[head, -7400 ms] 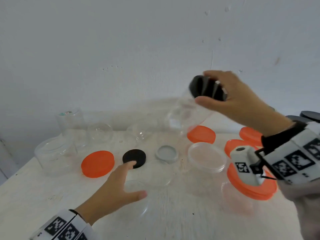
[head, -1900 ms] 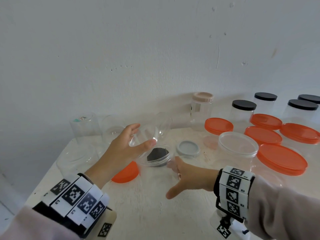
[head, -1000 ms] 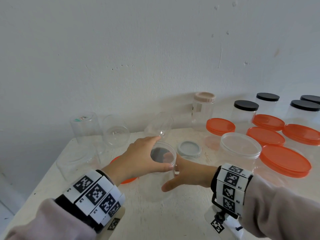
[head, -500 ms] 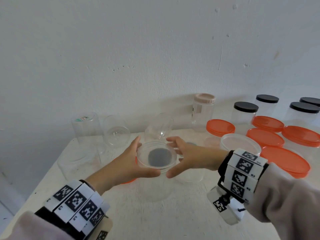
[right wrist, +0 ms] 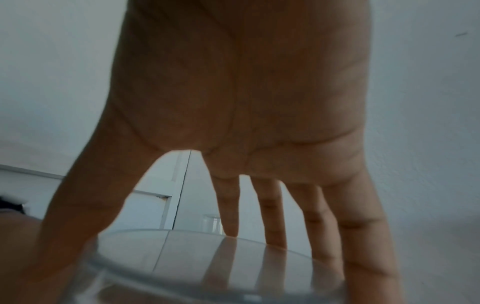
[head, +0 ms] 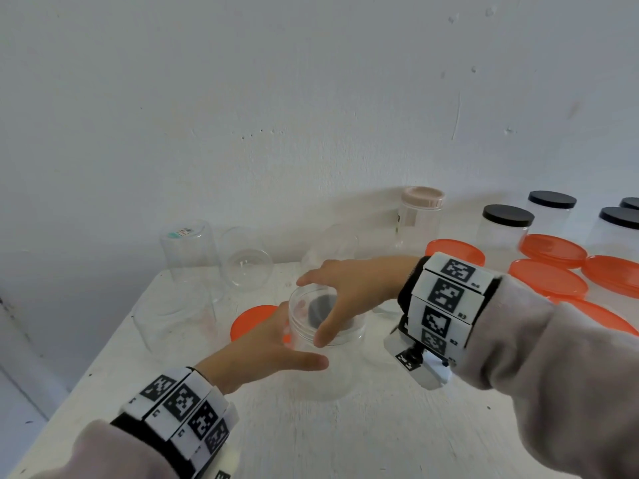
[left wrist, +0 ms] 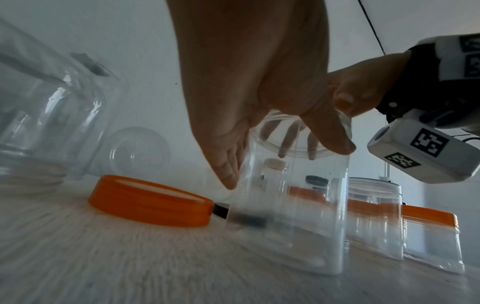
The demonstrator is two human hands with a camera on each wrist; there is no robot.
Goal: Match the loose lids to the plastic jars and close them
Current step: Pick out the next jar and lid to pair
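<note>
A clear lidless jar [head: 333, 378] stands upright on the white table [head: 380, 437], also visible in the left wrist view as the jar [left wrist: 298, 226]. My left hand [head: 304, 337] holds its left side, thumb along the near wall and fingers on the far side. My right hand [head: 332, 305] spans the open mouth from above, its thumb and fingers hanging over the rim [right wrist: 182, 257]. A loose black lid [left wrist: 221, 210] lies just behind the jar beside a loose orange lid [head: 252, 319].
Several open clear jars [head: 186, 254] stand or lie at the back left. A pink-lidded jar [head: 420, 216], black-lidded jars [head: 506, 229] and orange-lidded tubs [head: 546, 281] fill the right side. The wall is close behind.
The jar, held up in both hands before, now stands lower and upright. My right hand has shifted from its right side onto its open top.
</note>
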